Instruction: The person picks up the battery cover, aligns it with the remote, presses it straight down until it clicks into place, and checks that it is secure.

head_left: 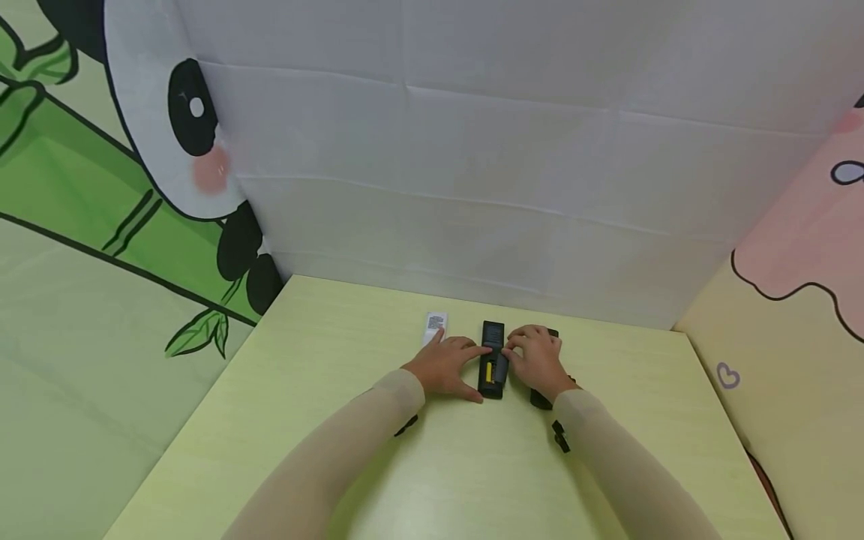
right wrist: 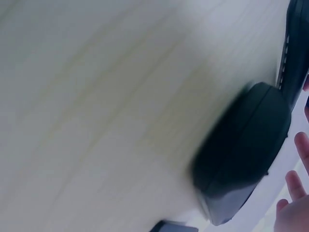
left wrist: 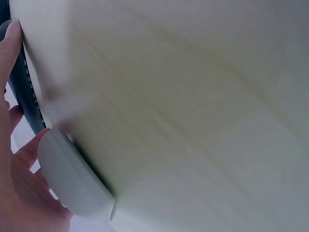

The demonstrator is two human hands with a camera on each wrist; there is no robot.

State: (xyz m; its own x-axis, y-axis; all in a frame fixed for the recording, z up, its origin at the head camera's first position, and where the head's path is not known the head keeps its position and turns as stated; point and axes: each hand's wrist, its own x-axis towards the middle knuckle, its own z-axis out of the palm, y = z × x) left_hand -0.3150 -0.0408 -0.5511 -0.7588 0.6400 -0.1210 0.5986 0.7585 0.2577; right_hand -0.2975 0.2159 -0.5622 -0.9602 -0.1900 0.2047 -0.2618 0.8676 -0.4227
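A black remote control [head_left: 493,334] lies back up on the table, its battery compartment uncovered and a yellow battery [head_left: 489,373] inside. A dark battery cover [head_left: 501,370] sits tilted over the compartment's right side, its upper end pinched by my right hand [head_left: 537,358]. From the left, my left hand [head_left: 442,369] reaches to the remote with spread fingers. Its index finger touches the left edge, and its thumb lies by the lower corner. Beyond the left hand is a white remote [head_left: 435,322], partly hidden. Another black remote [right wrist: 241,150] lies under the right hand.
The pale table [head_left: 432,480] meets a white wall sheet [head_left: 472,225] at its far edge. Printed panels [head_left: 155,225] stand on the left and right sides. Small black devices [head_left: 560,436] are worn on both wrists.
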